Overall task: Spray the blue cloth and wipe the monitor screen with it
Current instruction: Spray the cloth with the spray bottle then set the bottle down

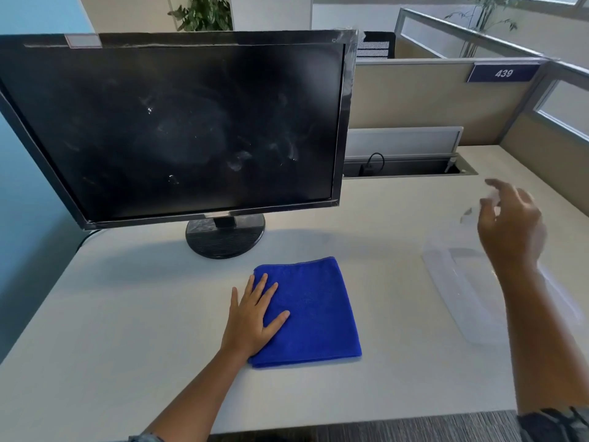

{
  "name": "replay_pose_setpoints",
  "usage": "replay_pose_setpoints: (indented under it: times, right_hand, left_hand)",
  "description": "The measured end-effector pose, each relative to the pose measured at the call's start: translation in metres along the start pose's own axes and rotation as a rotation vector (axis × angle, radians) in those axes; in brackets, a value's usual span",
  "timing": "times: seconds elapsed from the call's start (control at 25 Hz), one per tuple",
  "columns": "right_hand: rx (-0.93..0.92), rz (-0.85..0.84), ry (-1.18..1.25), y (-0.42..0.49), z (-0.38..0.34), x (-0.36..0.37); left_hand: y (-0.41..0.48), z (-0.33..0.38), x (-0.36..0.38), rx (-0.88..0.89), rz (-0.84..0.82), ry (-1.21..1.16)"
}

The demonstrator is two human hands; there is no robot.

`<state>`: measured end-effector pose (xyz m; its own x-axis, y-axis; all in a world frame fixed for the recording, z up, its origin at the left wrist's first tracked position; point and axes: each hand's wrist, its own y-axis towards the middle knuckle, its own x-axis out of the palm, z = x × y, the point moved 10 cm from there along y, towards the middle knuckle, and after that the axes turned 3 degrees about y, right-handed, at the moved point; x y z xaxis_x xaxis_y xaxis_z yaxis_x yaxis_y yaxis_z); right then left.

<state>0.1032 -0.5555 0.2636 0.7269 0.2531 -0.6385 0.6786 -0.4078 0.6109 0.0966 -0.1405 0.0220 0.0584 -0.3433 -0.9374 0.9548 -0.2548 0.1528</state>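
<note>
- Head view: a pale tabletop carries a black monitor toward its rear left corner, standing on a round black base
- The monitor screen is dark and marked with pale smears and smudges across its middle and right half; strips of clear tape run along its top and right frame
- A folded blue cloth lies flat near the middle of the front edge of the tabletop, just in front of the monitor base and a little to its right
- The left hand lies palm down, fingers straight and slightly spread, with the thumb and fingertips on the cloth's left part and the heel of the palm at the cloth's left edge
- The right hand is raised over the right side of the tabletop, blurred, its fingers loosely curled and apart; it sits against a faint clear spray bottle, but whether the fingers touch or close on it cannot be told
- The bottle is see-through and smeared by motion; it stands well to the right of the cloth, toward the right edge
- Behind the desk a cable tray is sunk into the rear edge, with a beige partition bearing a blue sign reading 439
</note>
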Motion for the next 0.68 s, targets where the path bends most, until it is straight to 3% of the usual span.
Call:
replay_pose_setpoints:
  times: [0.12,0.28,0.4,0.48,0.56,0.68]
  right_hand:
    - [-0.137,0.040,0.221,-0.015,-0.054,-0.018]
    - [-0.009,-0.280,0.620,-0.067,-0.083,0.050]
    - [0.161,-0.612,0.764,-0.130,-0.099,0.116]
    - [0.210,-0.763,0.832,-0.168,-0.117,0.138]
    - [0.303,-0.840,0.926,-0.193,-0.126,0.150]
    - [0.442,-0.830,1.013,-0.206,-0.125,0.157]
  left_hand:
    - [0.001,0.000,0.002,-0.001,-0.027,0.050]
    - [0.009,0.012,-0.006,0.037,-0.040,0.182]
    - [0.009,0.040,-0.020,0.141,0.039,-0.069]
    - [0.008,0.056,-0.019,0.135,-0.036,-0.341]
    - [0.008,0.063,-0.011,0.087,-0.059,-0.518]
    - [0.008,0.061,0.001,0.002,-0.015,-0.558]
